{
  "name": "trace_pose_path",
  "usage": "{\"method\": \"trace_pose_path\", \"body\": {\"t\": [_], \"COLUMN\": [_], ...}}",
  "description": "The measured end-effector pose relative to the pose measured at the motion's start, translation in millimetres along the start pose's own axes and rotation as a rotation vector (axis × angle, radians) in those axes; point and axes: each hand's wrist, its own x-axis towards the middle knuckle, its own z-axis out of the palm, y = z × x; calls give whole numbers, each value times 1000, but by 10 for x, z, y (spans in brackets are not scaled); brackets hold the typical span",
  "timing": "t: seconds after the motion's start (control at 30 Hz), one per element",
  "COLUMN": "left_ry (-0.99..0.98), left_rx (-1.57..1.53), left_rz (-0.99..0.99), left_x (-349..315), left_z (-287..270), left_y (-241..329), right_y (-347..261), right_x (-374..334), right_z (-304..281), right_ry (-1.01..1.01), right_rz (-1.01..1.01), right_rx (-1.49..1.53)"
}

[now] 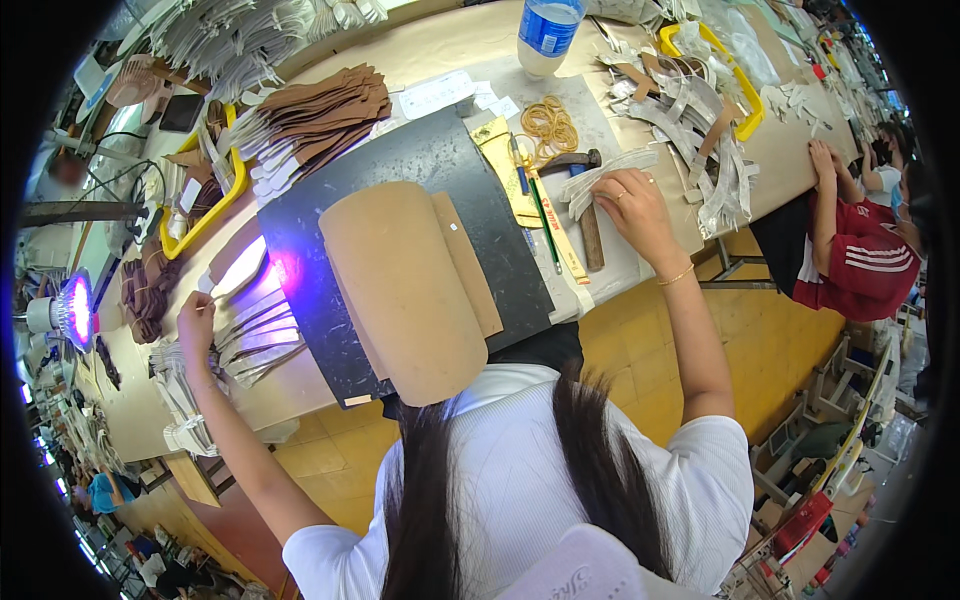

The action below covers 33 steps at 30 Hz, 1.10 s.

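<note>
My right hand (632, 210), a thin bracelet on its wrist, grips the near end of a fanned bundle of pale grey strips (605, 180). Under that bundle lies a hammer (591, 235) with a wooden handle and dark head. My left hand (196, 322) is raised at the left, fingers pinched close to the end of a brown-and-white cut piece (240, 268). Whatever it may hold is too small to make out. Below this piece, pale strips (262, 335) lie spread out under violet lamp light. A curved tan board (400, 290) rests on the black mat (520, 255) between my hands.
A yellow ruler (565, 240), green pencil (546, 222), rubber bands (550, 127) and a bottle (549, 38) lie or stand right of the mat. Brown leather pieces (325, 110) are stacked behind it. Yellow trays (232, 185) hold scraps. A lit lamp (76, 310) stands left; a person in red (858, 262) sits right.
</note>
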Motion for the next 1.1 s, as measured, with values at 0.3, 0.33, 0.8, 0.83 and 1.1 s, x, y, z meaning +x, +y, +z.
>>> {"method": "trace_pose_path", "body": {"t": [0.3,0.33,0.8,0.83,1.1], "left_ry": [159,209,-583,-581,-518], "left_rx": [-707,-830,-1535,-1554,-1518], "left_rz": [187,262,-44,-58,-92], "left_x": [-668,-767,-1388,-1407,-1519], "left_z": [-982,-1002,224,244,158], "left_y": [1272,1395,2427,2419,2449], "right_y": [40,59,420,261,-1231], "right_x": [80,59,258,347,839], "right_z": [-223,-233,-608,-688,-829], "right_ry": [-156,-145,321,322,-266], "right_rz": [-45,-16,412,437,358], "right_rx": [-22,18,857,851,1230]}}
